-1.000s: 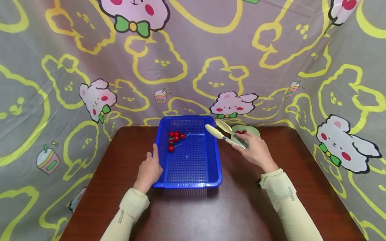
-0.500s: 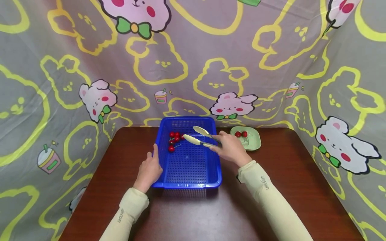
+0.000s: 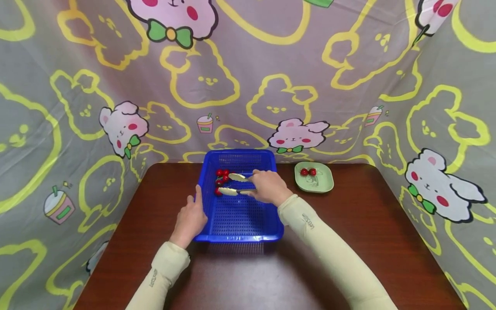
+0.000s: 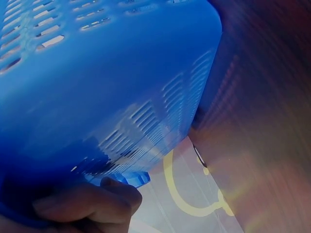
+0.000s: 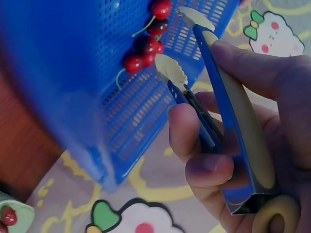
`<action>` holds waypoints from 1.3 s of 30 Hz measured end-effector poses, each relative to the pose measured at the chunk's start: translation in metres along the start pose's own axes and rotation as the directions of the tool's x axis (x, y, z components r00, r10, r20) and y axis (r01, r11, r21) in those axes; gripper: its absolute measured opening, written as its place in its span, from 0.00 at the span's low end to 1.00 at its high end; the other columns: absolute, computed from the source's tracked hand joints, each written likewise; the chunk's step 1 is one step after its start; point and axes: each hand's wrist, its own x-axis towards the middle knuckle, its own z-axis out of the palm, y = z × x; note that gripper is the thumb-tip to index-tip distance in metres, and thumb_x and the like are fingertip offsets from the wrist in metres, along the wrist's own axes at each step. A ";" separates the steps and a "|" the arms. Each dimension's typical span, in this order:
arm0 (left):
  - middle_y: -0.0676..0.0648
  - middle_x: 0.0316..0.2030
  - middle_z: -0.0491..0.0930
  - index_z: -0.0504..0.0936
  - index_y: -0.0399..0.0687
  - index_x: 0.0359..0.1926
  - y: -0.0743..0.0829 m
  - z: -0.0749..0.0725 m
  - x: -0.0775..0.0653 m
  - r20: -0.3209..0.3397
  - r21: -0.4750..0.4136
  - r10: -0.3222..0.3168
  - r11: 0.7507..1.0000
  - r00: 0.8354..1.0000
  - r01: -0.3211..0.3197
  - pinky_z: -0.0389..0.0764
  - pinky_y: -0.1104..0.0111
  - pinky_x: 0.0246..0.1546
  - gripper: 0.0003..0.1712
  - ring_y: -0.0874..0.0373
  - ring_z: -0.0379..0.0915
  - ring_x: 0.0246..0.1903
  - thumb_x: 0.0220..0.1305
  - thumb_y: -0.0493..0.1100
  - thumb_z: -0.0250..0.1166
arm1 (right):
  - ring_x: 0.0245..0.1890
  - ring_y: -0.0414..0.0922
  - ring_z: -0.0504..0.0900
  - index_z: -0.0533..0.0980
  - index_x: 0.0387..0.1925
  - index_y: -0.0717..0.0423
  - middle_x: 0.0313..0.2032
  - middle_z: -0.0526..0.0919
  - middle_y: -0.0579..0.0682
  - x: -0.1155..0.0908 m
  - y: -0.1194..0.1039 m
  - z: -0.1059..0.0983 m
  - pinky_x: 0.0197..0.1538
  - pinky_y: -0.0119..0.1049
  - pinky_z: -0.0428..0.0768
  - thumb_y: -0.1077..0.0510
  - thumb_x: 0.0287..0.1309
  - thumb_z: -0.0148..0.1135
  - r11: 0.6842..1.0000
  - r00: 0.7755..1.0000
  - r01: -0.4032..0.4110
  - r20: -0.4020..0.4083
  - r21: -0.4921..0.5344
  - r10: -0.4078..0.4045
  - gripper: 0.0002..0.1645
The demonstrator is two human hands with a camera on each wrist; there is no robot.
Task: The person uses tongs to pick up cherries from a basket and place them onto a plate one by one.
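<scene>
My right hand (image 3: 269, 187) holds a pair of tongs (image 3: 228, 191) with cream tips over the blue plastic basket (image 3: 240, 238). The tongs' two arms are spread apart, with nothing between the tips. Several red cherries (image 3: 219, 172) with green stems lie in the basket's left part, close to the tips. In the right wrist view the thumb and fingers wrap the tongs' arms (image 5: 238, 116), and the cherries (image 5: 146, 46) lie just beyond. My left hand (image 3: 189, 221) grips the basket's left rim; the left wrist view shows curled fingers (image 4: 104, 201) at its edge.
Right of the basket, a light green dish (image 3: 323, 183) bears two red cherries (image 3: 308, 172). Everything stands on a dark brown wooden table (image 3: 348, 215). A grey cloth (image 3: 248, 142) with cartoon prints hangs behind and at both sides.
My right hand has carried the tongs leftward from over the green dish to above the cherries in the basket. The dish is uncovered now. My left hand stays on the rim.
</scene>
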 end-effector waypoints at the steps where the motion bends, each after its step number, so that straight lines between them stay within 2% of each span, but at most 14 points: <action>1: 0.26 0.52 0.72 0.44 0.36 0.82 0.000 0.000 0.000 -0.002 0.001 0.002 1.000 1.000 -0.002 0.83 0.53 0.28 0.51 0.48 0.71 0.20 0.66 0.36 0.64 | 0.35 0.51 0.85 0.88 0.49 0.50 0.42 0.85 0.49 0.003 -0.003 0.000 0.44 0.49 0.85 0.44 0.59 0.74 1.000 1.000 0.003 0.003 -0.006 -0.003 0.21; 8: 0.26 0.51 0.72 0.44 0.35 0.82 0.000 -0.003 -0.001 -0.018 -0.001 0.019 1.000 1.000 -0.019 0.82 0.52 0.28 0.51 0.48 0.71 0.21 0.66 0.35 0.63 | 0.36 0.49 0.86 0.88 0.43 0.49 0.39 0.85 0.46 0.020 -0.018 0.002 0.45 0.47 0.85 0.44 0.58 0.75 0.996 0.998 0.025 0.054 -0.082 -0.021 0.16; 17: 0.27 0.49 0.72 0.44 0.36 0.82 -0.002 -0.003 -0.001 -0.022 -0.004 0.020 1.000 1.000 -0.020 0.78 0.58 0.22 0.50 0.50 0.69 0.19 0.67 0.35 0.62 | 0.34 0.47 0.85 0.86 0.37 0.50 0.38 0.87 0.46 0.036 -0.031 0.000 0.44 0.44 0.85 0.47 0.59 0.74 0.988 0.997 0.053 0.064 -0.146 -0.044 0.12; 20: 0.27 0.48 0.72 0.45 0.35 0.82 -0.003 -0.001 -0.001 -0.035 0.003 0.023 1.000 0.999 -0.023 0.78 0.56 0.23 0.51 0.48 0.70 0.19 0.66 0.35 0.63 | 0.33 0.46 0.85 0.86 0.36 0.50 0.37 0.87 0.46 0.036 -0.031 -0.001 0.44 0.44 0.85 0.48 0.58 0.75 0.989 0.997 0.044 0.064 -0.145 -0.035 0.11; 27: 0.24 0.51 0.72 0.47 0.34 0.81 -0.004 0.004 -0.002 -0.074 0.009 0.046 0.999 0.996 -0.045 0.80 0.44 0.29 0.51 0.38 0.75 0.23 0.61 0.33 0.61 | 0.31 0.45 0.83 0.84 0.30 0.47 0.32 0.87 0.45 0.034 -0.032 0.004 0.43 0.44 0.85 0.51 0.57 0.75 0.992 0.996 0.017 0.090 -0.122 -0.006 0.07; 34: 0.25 0.51 0.73 0.47 0.34 0.81 -0.002 0.007 -0.003 -0.071 0.007 0.046 0.999 0.996 -0.045 0.81 0.47 0.28 0.51 0.43 0.73 0.21 0.62 0.34 0.62 | 0.26 0.43 0.77 0.83 0.27 0.46 0.27 0.83 0.43 0.032 -0.032 0.011 0.40 0.43 0.84 0.55 0.58 0.74 0.995 0.996 0.025 0.089 -0.094 -0.016 0.07; 39: 0.25 0.52 0.72 0.46 0.35 0.82 -0.002 0.008 -0.002 -0.063 0.006 0.032 0.999 0.998 -0.032 0.81 0.47 0.29 0.51 0.43 0.73 0.21 0.63 0.34 0.62 | 0.28 0.44 0.80 0.85 0.30 0.47 0.28 0.85 0.43 0.029 -0.029 0.011 0.41 0.44 0.84 0.54 0.58 0.74 0.996 0.996 0.042 0.076 -0.075 -0.036 0.04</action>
